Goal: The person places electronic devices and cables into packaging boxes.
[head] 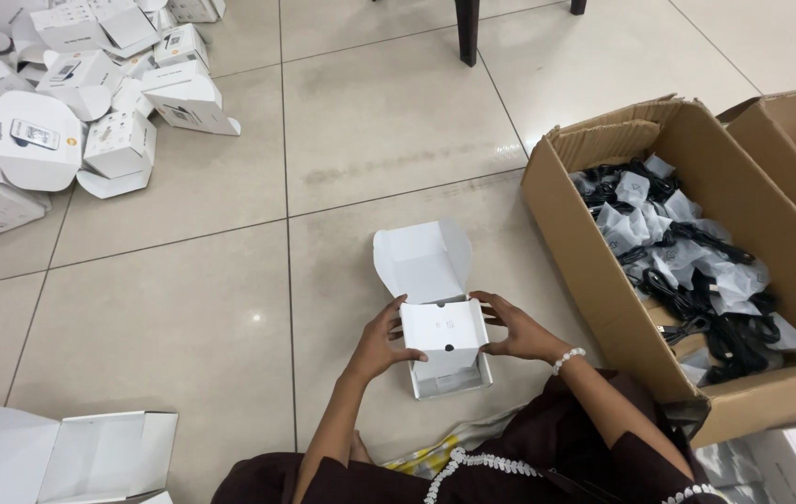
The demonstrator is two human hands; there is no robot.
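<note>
A small white cardboard box [426,261] stands open on the tiled floor in front of me, its lid flap tilted back. Both hands hold a white insert piece [445,329] over the box's open body. My left hand [381,338] grips the insert's left edge. My right hand [515,329], with a bead bracelet on the wrist, grips its right edge. The insert has a small dark notch at its top and bottom edges.
A large brown carton [585,224] at my right holds several bagged black cables. A second brown carton [795,140] stands behind it. A heap of white boxes [71,103] lies at far left. Flattened white boxes [62,453] lie near left. Dark chair legs [466,33] stand ahead.
</note>
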